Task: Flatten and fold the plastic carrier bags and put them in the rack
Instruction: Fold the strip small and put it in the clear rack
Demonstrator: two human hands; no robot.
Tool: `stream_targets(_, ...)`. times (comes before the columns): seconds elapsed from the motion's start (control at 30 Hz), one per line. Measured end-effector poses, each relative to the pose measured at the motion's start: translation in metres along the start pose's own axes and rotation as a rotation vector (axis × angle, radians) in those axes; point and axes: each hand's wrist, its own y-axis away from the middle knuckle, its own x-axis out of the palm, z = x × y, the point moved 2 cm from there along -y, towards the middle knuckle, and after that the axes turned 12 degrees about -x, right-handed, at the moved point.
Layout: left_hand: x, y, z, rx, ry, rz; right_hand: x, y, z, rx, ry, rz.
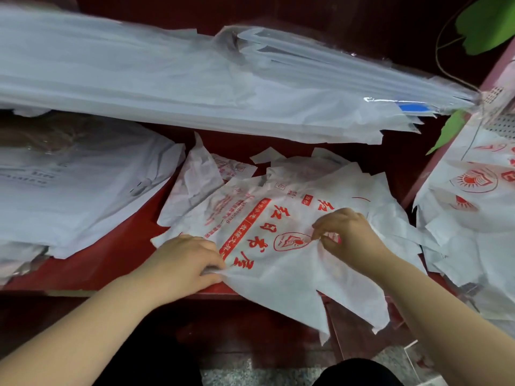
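Pinching the printed carrier bag (292, 274) at two places, the person has it spread near the middle of the red tabletop's (117, 257) near edge. The left hand (184, 263) has thumb and curled fingers nipped on a gathered fold at the bag's left side, just at that edge. The right hand (345, 232) pinches the film with its fingertips beside the red emblem. The bag's lower right corner hangs past the near edge, over the floor.

The step looks like flattening, and several things could spoil it. The film is thin and slick, so a tug from either pinch could slip free or stretch the plastic into a tear. Both grips bunch the film, which may set creases rather than remove them. The overhanging corner could drag the whole bag off the near edge if one hand lets go. Loose crumpled bags (195, 185) lie touching and partly under it, toward the far side, and any sliding pull would likely carry them along. A printed pile (473, 218) crowds the right edge, a plain pile (69, 185) sits at the left, and a long stack (195, 87) runs along the far edge, so there is little room to sweep outward. Which fixture is the rack cannot be told.
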Motion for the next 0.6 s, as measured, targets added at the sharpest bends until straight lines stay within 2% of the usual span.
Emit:
stream_targets(0.07,0.005,0.004,-0.004,0.009,0.015,-0.102,0.0,-0.011,0.001,0.026,0.081,-0.075)
stream_targets(0.1,0.003,0.007,-0.007,-0.014,0.028,-0.205,0.0,-0.017,0.003,0.071,0.093,-0.115)
stream_targets(0.23,0.006,0.014,-0.014,-0.422,0.296,-0.249,0.0,-0.022,0.007,0.262,-0.002,-0.148)
stream_targets(0.3,0.007,0.016,-0.02,-0.52,0.449,-0.308,-0.007,-0.016,0.012,0.311,-0.07,-0.199)
stream_targets(0.37,0.008,0.017,-0.031,-0.6,0.618,-0.335,-0.018,-0.007,0.021,0.394,-0.172,-0.333)
stream_targets(0.43,0.011,0.015,-0.044,-0.671,0.776,-0.364,-0.027,0.001,0.027,0.534,-0.342,-0.351)
stream_targets(0.47,0.013,0.015,-0.049,-0.703,0.843,-0.375,-0.03,0.005,0.031,0.603,-0.493,-0.272)
stream_targets(0.57,0.018,0.014,-0.061,-0.737,0.947,-0.339,-0.028,0.019,0.059,0.725,-1.077,0.171)
stream_targets(0.6,0.021,0.013,-0.064,-0.73,0.946,-0.327,-0.025,0.023,0.068,0.738,-1.22,0.257)
